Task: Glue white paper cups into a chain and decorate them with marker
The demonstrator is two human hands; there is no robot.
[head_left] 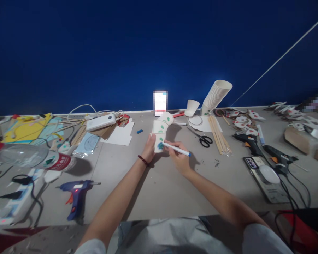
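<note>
My left hand (149, 147), with a dark red bead bracelet at the wrist, is closed on the lower left side of a curved chain of joined white paper cups (159, 131). Green spots dot the cups. On the lowest cup is a blue ring around a green patch (160, 145). My right hand (178, 153) grips a white marker (177, 149) with a blue end toward the lower right. The marker's other end meets the cup beside the blue ring. A small blue cap (140, 131) lies on the table to the left of the cups.
Scissors (204, 140), wooden sticks (219, 135) and a tall cup stack (216, 95) stand or lie to the right, with a phone (265, 180) and black glue guns (247, 141). On the left are a bottle (34, 157), a blue glue gun (76, 194) and a power strip (21, 201).
</note>
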